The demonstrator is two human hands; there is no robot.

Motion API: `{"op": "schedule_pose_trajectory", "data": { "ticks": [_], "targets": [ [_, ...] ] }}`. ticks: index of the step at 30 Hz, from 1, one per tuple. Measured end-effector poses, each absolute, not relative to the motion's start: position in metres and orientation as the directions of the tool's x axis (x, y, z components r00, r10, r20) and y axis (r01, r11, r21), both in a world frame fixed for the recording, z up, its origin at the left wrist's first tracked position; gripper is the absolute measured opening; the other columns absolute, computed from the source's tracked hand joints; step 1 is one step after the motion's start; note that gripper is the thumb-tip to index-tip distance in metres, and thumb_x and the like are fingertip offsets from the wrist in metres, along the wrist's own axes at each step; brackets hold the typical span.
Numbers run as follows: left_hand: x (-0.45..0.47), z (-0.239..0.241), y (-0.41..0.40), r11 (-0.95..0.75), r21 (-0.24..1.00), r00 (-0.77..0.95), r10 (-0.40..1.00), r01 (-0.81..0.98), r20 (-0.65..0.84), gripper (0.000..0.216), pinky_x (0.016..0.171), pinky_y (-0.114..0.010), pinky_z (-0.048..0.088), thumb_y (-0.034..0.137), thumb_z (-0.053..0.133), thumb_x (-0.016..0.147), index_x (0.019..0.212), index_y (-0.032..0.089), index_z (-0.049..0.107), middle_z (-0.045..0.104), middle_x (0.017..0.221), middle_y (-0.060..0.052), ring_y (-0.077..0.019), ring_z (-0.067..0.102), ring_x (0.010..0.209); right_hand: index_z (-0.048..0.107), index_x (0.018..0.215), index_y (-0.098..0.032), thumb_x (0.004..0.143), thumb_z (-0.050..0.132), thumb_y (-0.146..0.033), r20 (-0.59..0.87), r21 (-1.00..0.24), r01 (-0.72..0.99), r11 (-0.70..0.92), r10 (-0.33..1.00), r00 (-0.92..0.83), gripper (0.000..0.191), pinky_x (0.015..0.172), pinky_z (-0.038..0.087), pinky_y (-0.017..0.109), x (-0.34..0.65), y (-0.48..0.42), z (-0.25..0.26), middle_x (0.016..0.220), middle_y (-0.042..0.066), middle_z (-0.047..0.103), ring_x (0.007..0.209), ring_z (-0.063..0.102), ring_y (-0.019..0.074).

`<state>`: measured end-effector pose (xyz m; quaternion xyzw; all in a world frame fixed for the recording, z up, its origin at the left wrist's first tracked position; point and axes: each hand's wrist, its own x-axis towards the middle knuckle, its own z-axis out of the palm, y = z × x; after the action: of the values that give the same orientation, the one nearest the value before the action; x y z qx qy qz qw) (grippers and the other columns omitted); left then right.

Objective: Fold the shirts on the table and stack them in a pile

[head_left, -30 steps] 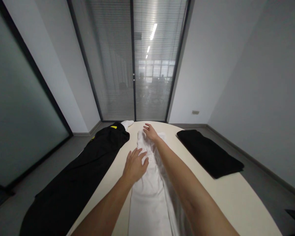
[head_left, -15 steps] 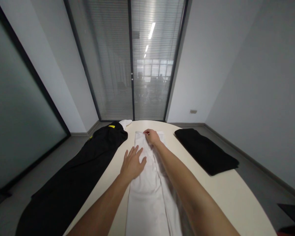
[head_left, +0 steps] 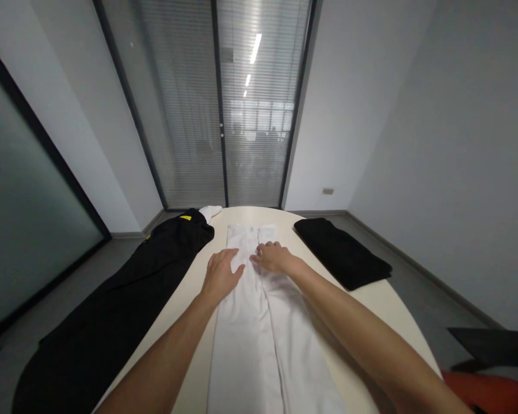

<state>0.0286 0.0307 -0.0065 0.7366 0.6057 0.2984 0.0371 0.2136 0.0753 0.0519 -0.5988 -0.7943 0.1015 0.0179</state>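
Note:
White trousers (head_left: 259,339) lie lengthwise on the cream table (head_left: 384,310), legs side by side, waistband at the far end. My left hand (head_left: 221,273) rests flat on the left leg near the top, fingers stretched out. My right hand (head_left: 274,257) lies palm down on the right leg beside it, fingers spread and pointing left. The two hands nearly touch at the seam between the legs. Neither hand holds anything.
A long black garment with yellow marks (head_left: 125,310) drapes over the table's left edge, with a bit of white cloth (head_left: 210,211) at its far end. A folded black garment (head_left: 341,252) lies at the right. A glass door with blinds stands beyond; an orange chair (head_left: 483,391) is at the bottom right.
My right hand has let go of the far end of the trousers and drawn back to lie flat beside my left. The trousers now lie spread with both legs smooth.

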Motion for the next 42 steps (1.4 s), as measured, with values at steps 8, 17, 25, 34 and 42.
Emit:
{"op": "schedule_pose_trajectory", "data": {
  "ticks": [8, 17, 25, 34, 42],
  "targets": [
    [0.031, -0.011, 0.031, -0.246, 0.418, 0.124, 0.947, 0.875, 0.296, 0.054, 0.12, -0.057, 0.019, 0.022, 0.049, 0.088, 0.142, 0.019, 0.047, 0.041, 0.156, -0.011, -0.0271, 0.034, 0.146, 0.012, 0.16, -0.019, 0.096, 0.018, -0.068, -0.066, -0.237, 0.933, 0.271, 0.954, -0.294, 0.081, 0.12, 0.001, 0.053, 0.218, 0.047, 0.013, 0.166, 0.009, 0.007, 0.152, 0.0, 0.0333],
    [0.031, 0.001, 0.018, -0.322, 0.443, 0.192, 0.93, 0.837, 0.314, 0.039, 0.12, -0.056, 0.017, 0.027, 0.053, 0.088, 0.126, 0.024, 0.059, 0.063, 0.135, -0.006, -0.0245, 0.054, 0.13, 0.033, 0.153, -0.018, 0.098, 0.034, -0.056, 0.134, -0.32, 0.878, 0.356, 0.934, -0.33, 0.066, 0.119, 0.01, 0.053, 0.226, 0.043, 0.019, 0.161, 0.012, 0.028, 0.149, 0.018, 0.0322],
    [0.033, 0.004, 0.015, -0.328, 0.276, 0.22, 0.907, 0.904, 0.358, 0.039, 0.113, -0.05, 0.034, 0.035, 0.056, 0.089, 0.126, 0.024, 0.062, 0.056, 0.141, -0.011, -0.0299, 0.049, 0.132, 0.032, 0.154, -0.03, 0.096, 0.037, -0.066, 0.031, -0.391, 0.722, 0.571, 0.792, -0.61, 0.068, 0.117, 0.018, 0.054, 0.246, -0.004, 0.035, 0.161, 0.012, 0.028, 0.148, 0.021, 0.0347],
    [0.031, 0.01, 0.015, -0.29, 0.373, 0.077, 0.867, 0.881, 0.492, 0.035, 0.102, -0.04, 0.045, 0.019, 0.048, 0.087, 0.121, 0.018, 0.058, 0.069, 0.116, -0.008, -0.0244, 0.063, 0.109, 0.024, 0.156, -0.039, 0.092, 0.024, -0.076, -0.093, -0.372, 0.79, 0.488, 0.826, -0.555, 0.074, 0.118, -0.001, 0.059, 0.232, 0.008, 0.026, 0.166, 0.004, 0.005, 0.15, -0.007, 0.0379],
    [0.026, 0.009, 0.019, -0.25, 0.401, 0.045, 0.889, 0.881, 0.456, 0.036, 0.101, -0.039, 0.047, 0.021, 0.047, 0.088, 0.122, 0.018, 0.058, 0.07, 0.117, -0.009, -0.0236, 0.065, 0.109, 0.029, 0.154, -0.037, 0.092, 0.028, -0.076, -0.066, -0.307, 0.852, 0.424, 0.884, -0.463, 0.074, 0.119, 0.003, 0.057, 0.228, 0.061, 0.024, 0.166, 0.005, 0.011, 0.151, 0.001, 0.0373]
  ]
}}
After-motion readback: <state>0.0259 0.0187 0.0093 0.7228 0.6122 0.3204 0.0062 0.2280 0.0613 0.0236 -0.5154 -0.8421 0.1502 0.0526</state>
